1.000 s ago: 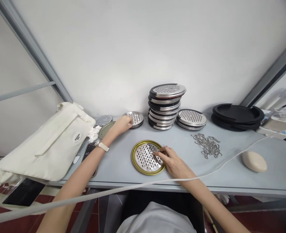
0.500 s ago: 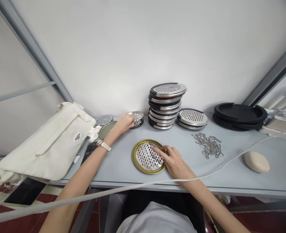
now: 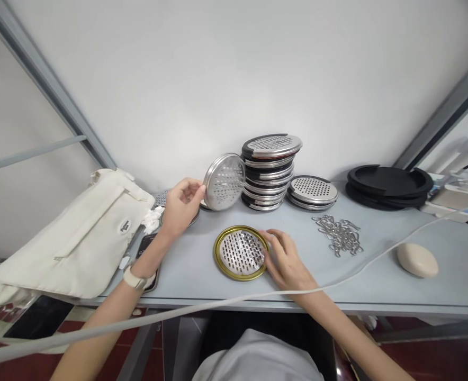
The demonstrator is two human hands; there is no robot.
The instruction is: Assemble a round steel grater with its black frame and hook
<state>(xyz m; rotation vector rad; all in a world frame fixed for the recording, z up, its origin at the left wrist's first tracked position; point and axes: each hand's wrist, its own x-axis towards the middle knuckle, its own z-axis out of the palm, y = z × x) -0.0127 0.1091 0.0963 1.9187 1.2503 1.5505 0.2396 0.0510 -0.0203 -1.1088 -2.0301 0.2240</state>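
Observation:
My left hand (image 3: 183, 205) pinches a round metal grater disc (image 3: 225, 181) by its left edge. That disc is raised and tilted nearly upright, its holed face toward me. On the table, my right hand (image 3: 285, 260) grips the right rim of a gold-rimmed round piece (image 3: 220, 267) with a grater disc (image 3: 240, 253) lying in it. A tall stack of round graters (image 3: 269, 180) with black and silver rims stands behind. To its right is a lower stack of graters (image 3: 313, 189). Part of another perforated disc (image 3: 161, 198) shows behind my left hand.
A white bag (image 3: 79, 238) lies at the left, beside a phone (image 3: 151, 283). A pile of metal clips (image 3: 340, 235), a beige rounded object (image 3: 417, 260) and black round trays (image 3: 388, 185) are on the right. A white cable (image 3: 234, 302) crosses in front of me.
My left hand has lifted a grater disc from the back of the table and tilted it up, moving left and nearer. My right index finger has moved from the disc's face to the rim.

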